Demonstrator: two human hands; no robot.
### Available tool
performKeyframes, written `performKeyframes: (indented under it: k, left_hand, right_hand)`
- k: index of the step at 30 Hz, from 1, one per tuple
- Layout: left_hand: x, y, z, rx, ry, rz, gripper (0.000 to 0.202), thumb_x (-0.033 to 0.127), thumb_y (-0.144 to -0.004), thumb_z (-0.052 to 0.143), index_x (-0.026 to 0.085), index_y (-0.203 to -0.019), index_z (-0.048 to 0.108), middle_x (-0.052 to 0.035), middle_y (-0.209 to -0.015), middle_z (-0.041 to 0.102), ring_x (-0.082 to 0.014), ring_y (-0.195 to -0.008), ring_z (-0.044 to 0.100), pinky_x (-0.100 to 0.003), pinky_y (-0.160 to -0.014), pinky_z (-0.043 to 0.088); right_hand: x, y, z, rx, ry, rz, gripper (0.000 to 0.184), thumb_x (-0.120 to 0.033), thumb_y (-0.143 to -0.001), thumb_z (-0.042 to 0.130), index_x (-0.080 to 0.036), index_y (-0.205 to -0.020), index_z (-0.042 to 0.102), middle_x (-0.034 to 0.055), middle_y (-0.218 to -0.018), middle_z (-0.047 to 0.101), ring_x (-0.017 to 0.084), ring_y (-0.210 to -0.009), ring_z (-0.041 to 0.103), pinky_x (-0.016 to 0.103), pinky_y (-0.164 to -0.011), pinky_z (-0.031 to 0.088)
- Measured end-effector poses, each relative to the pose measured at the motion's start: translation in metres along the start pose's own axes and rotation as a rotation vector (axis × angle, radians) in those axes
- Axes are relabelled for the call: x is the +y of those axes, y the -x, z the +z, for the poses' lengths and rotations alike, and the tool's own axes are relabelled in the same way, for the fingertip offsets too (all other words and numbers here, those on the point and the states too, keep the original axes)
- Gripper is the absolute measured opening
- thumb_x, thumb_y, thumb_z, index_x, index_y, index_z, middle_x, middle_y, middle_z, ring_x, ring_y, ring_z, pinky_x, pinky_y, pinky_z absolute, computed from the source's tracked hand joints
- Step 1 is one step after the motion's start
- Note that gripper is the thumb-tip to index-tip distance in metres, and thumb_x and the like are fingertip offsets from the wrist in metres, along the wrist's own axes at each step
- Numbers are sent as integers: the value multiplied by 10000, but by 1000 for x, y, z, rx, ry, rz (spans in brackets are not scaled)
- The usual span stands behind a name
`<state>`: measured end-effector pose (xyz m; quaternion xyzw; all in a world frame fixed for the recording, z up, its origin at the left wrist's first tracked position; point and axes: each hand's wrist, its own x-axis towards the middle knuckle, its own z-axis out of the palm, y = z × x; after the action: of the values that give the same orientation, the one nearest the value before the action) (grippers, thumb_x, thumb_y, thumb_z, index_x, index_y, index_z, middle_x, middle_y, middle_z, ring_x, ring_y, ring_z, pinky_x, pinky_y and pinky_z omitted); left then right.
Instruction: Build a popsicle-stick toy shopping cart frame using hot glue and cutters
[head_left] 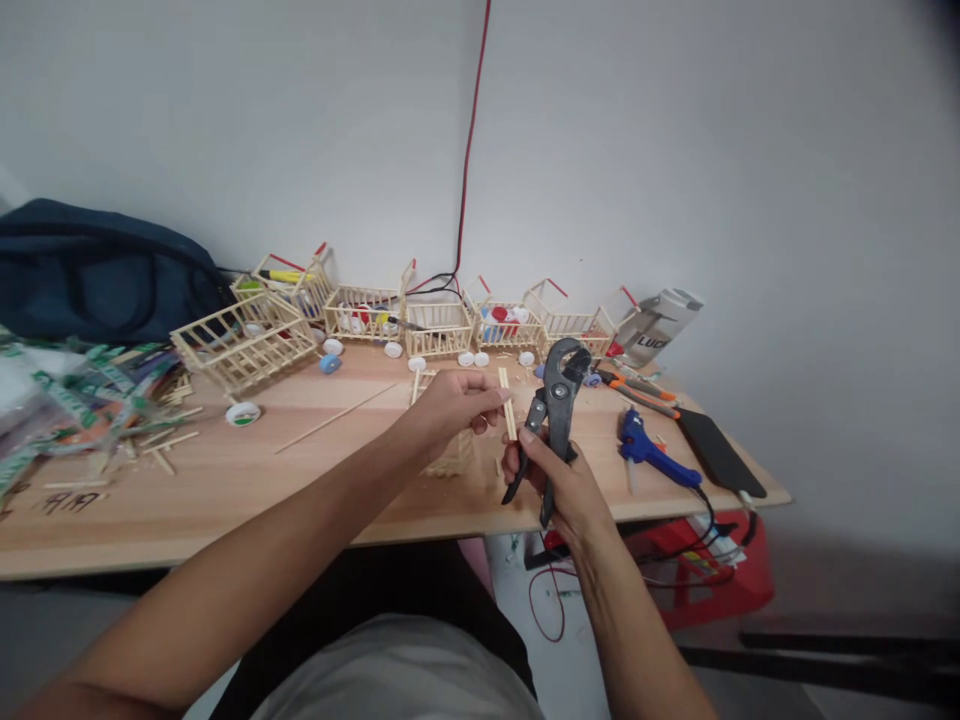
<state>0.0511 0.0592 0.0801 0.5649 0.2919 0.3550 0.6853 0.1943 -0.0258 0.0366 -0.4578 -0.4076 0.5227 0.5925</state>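
My left hand [459, 402] is closed, pinching short wooden sticks [508, 402] side by side and nearly upright. Wrapped round the handles of a black pipe cutter [559, 400], my right hand [568, 482] holds it with the curved jaw up, just right of the sticks. The right fingertips are near the sticks' lower ends; whether they touch cannot be made out. Behind and below my left hand, a small ladder-like frame of sticks [448, 462] lies on the wooden table [337, 490], partly hidden.
Several miniature stick carts [251, 340] with white wheels line the wall. A long thin stick [335, 418] lies at left, near plastic wrappers [90, 390] and a dark blue bag [112, 275]. A blue glue gun [656, 450], orange-handled pliers [641, 390] and a black slab [720, 452] are at right.
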Motion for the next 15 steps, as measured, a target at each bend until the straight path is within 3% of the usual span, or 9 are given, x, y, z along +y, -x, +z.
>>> performKeyframes:
  k: [10,15]
  left_hand:
    - [6,6,2,46,-1,12,209,244,-747,695,126,-634,565,11,-540,563,-49,-464,480,-181,-487,374]
    - [7,6,-2,59,-74,40,200,287,-727,700,142,-682,571,11,-573,565,-82,-528,513,-184,-492,392]
  right_hand:
    - [-3,2,7,-3,58,-7,324,-481,-740,736,-166,-700,668,8,-596,588,136,-573,555,272,-576,476]
    - [-3,2,5,-3,80,11,323,-479,-743,735,-167,-700,665,1,-594,581,130,-572,553,263,-576,471]
